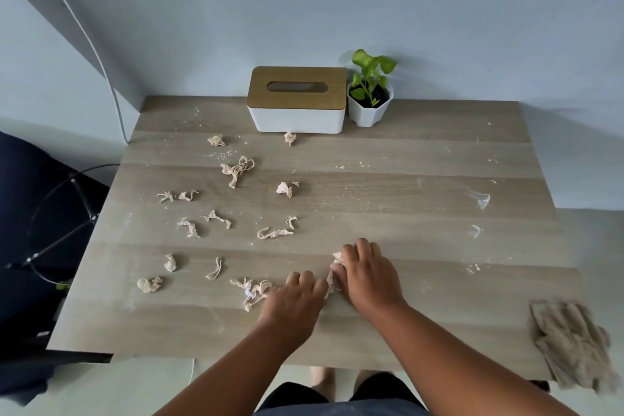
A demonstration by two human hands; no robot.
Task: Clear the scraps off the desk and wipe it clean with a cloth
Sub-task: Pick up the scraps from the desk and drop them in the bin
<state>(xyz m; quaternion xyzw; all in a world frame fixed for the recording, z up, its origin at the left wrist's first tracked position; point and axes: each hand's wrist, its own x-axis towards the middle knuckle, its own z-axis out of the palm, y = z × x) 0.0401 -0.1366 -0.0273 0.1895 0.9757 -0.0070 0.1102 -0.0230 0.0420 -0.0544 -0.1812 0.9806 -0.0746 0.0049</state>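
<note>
At the far left of the frame I see a dark chair beside the desk. Crumpled paper scraps lie scattered over the left half of the desktop, from the upper middle down to the lower left, with fine crumbs among them. Just below centre, my left hand lies knuckles up with its fingers bent against a tangled scrap; I cannot tell whether it actually grasps it. Touching it on the right, my right hand has its fingers curled over a bunched wad of scraps, grasping it. At the upper centre stands a tissue box with a wooden lid, and just right of it a small potted plant. White smears mark the right half. At the lower right, a rumpled beige cloth lies on the desk's corner.
</note>
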